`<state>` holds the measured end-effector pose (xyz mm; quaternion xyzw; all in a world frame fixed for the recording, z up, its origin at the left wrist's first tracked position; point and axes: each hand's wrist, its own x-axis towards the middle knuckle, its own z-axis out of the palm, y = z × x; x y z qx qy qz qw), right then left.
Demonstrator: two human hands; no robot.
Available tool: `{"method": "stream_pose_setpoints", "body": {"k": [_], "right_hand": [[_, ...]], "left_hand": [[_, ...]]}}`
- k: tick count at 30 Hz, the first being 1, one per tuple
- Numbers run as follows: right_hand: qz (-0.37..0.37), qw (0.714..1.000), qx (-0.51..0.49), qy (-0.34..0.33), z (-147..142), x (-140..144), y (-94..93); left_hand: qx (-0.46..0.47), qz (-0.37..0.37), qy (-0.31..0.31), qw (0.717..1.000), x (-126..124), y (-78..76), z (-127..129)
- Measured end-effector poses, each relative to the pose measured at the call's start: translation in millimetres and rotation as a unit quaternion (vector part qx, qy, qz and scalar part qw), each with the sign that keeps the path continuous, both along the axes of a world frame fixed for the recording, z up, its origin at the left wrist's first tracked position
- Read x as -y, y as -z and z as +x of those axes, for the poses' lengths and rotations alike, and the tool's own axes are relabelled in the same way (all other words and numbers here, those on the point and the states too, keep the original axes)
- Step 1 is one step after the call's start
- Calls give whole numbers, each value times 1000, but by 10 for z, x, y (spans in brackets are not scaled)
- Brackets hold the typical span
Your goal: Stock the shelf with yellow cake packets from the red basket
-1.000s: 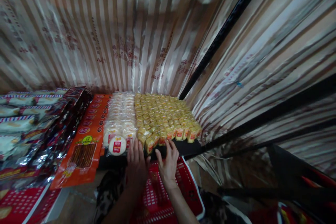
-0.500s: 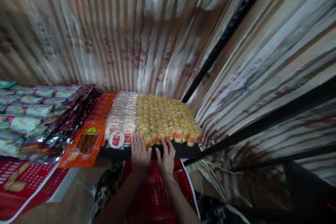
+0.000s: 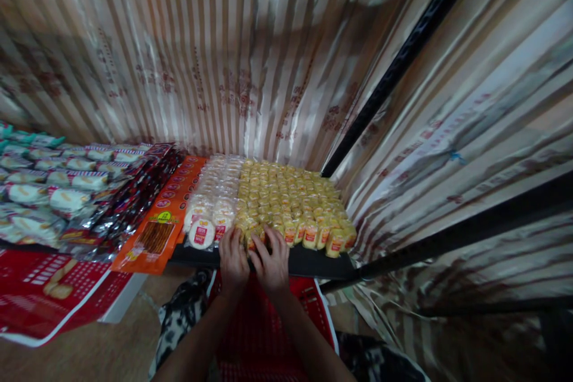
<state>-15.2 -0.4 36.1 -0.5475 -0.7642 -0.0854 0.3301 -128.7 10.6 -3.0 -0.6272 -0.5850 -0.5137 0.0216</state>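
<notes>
Yellow-wrapped snack packets [image 3: 295,191] stand in tight rows on the black shelf [image 3: 308,264], with red and orange labels on the front ones. My left hand [image 3: 233,262] rests at the front left corner of these rows, fingers stretched forward against the packets and beside the white round rice crackers [image 3: 202,233]. Close to its right, my right hand [image 3: 272,262] has its fingers spread over the front row, thumb apart. A front yellow packet [image 3: 256,240] shows between the two hands. The fingertips partly cover the packets they touch.
Left of the crackers lies an orange bag of brown sticks [image 3: 156,236], then dark shiny packs [image 3: 134,209] and white packets [image 3: 71,179]. A red basket [image 3: 264,328] sits below the shelf. A black post [image 3: 394,83] and striped sheeting [image 3: 215,71] enclose the back and right.
My right hand has shifted left along the front row, closer to my left hand, its fingers spreading more. My left fingers have bent slightly. The view has turned a little to the left.
</notes>
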Motion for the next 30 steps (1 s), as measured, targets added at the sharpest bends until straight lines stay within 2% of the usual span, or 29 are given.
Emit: {"method": "stream_pose_setpoints", "body": {"k": [6,15,19,24,27,30], "right_hand": [[13,1000,1,3,-21,-141,0],[5,1000,12,14,-12,-129,-38],[19,999,44,-9,110,-46,-21],[30,998,43,31,398,91,64],[28,998,45,23,555,24,-35],[-20,998,55,28,622,-229,-313]], "left_hand": [[15,0,-23,1000,-65,-5,9],[-29,15,-46,998,-75,-48,2],[-29,15,-40,999,-39,-73,9],[-38,31,-26,998,-14,-66,18],[-49,25,-17,998,1,-60,79],[-69,-7,-22,997,8,-54,179]]}}
